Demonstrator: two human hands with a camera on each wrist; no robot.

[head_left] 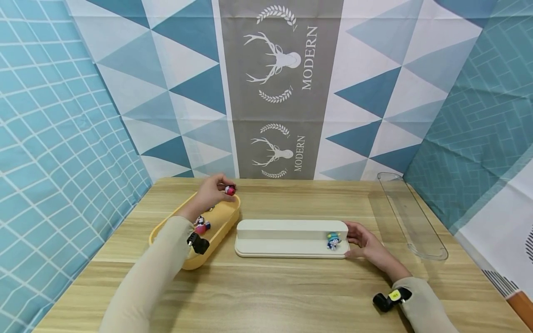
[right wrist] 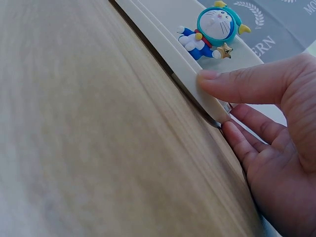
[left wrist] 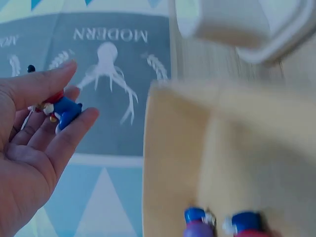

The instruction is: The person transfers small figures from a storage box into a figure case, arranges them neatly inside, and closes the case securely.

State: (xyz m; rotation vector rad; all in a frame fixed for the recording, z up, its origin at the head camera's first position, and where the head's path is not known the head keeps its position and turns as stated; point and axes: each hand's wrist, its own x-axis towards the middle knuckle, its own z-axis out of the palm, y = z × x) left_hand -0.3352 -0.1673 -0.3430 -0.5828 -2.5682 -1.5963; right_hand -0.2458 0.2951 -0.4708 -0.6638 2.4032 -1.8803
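Observation:
Between thumb and fingers my left hand (head_left: 209,193) pinches a small figurine (head_left: 230,190), over the far end of a yellow oblong box (head_left: 228,226). In the left wrist view the held figurine (left wrist: 66,111) shows a blue body and some red; the fingers hide part of it. Several more figurines (head_left: 202,226) lie in the box, partly behind the arm. My right hand (head_left: 365,243) holds the right end of a cream two-level stand (head_left: 283,247), thumb on its edge and fingers at the side. A blue cat figurine with a teal hood (right wrist: 217,24) stands on the lower step, near that thumb.
A clear plastic cover (head_left: 416,222) lies on the right of the wooden table (head_left: 287,296). Patterned cloth (head_left: 283,106) hangs right behind the table's far edge, and tiled cloth (head_left: 62,115) borders the left side.

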